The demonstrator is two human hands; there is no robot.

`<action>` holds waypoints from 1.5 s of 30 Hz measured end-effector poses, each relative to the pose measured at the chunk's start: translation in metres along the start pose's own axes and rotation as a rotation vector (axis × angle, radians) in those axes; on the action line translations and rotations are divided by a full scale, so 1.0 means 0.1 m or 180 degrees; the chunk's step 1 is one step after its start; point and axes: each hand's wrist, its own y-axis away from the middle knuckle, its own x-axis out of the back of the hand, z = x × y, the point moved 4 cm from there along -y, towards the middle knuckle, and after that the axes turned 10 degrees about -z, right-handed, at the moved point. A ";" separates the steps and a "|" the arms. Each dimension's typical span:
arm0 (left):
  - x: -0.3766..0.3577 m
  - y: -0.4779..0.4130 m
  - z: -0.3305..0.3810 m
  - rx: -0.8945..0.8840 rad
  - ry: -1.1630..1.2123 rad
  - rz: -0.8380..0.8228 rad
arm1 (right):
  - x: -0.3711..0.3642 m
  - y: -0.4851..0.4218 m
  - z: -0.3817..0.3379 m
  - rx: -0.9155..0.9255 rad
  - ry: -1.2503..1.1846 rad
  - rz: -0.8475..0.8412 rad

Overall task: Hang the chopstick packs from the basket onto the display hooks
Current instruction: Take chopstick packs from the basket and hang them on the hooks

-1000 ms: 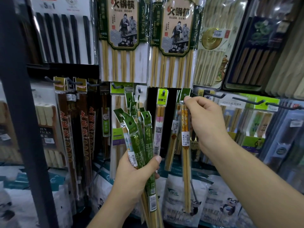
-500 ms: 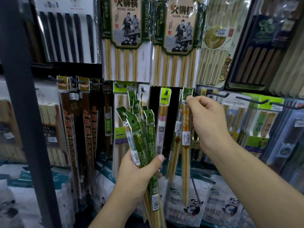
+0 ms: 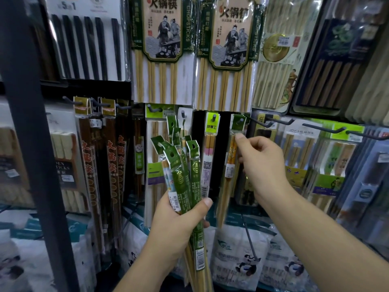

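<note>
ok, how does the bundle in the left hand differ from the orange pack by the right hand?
Count: the bundle of green-header packs is several packs, the orange-patterned pack is one.
Pose: the bundle is fanned and tilted, the orange-patterned pack hangs down.
Support: the left hand grips the bundle; the orange-patterned pack is on a display hook, with the right hand touching its top.
Both have green header cards.

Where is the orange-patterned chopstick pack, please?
Head view: the orange-patterned chopstick pack hangs on a hook right of centre, between the lime-headed pack and the right hand.

held packs (image 3: pixel 194 165): bottoms off-frame | top-row packs (image 3: pixel 162 49): tops cropped
</note>
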 end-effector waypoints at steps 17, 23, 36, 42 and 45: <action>-0.02 0.03 0.02 -0.0013 0.0351 0.0056 | -0.21 0.42 -0.06 0.0298 -0.0203 -0.1000; 0.02 0.01 0.02 0.0028 0.0580 -0.0071 | 0.02 0.20 -0.18 0.0279 -0.0554 -0.0474; 0.01 0.03 -0.02 0.0074 0.0339 -0.0136 | 0.07 0.14 -0.17 -0.0003 -0.0400 -0.0276; 0.00 0.01 -0.02 0.0073 0.0355 -0.0142 | 0.06 0.13 -0.18 0.0043 -0.0347 -0.0267; -0.01 0.02 -0.03 0.0078 0.0359 -0.0157 | 0.07 0.10 -0.21 0.0080 -0.0318 -0.0257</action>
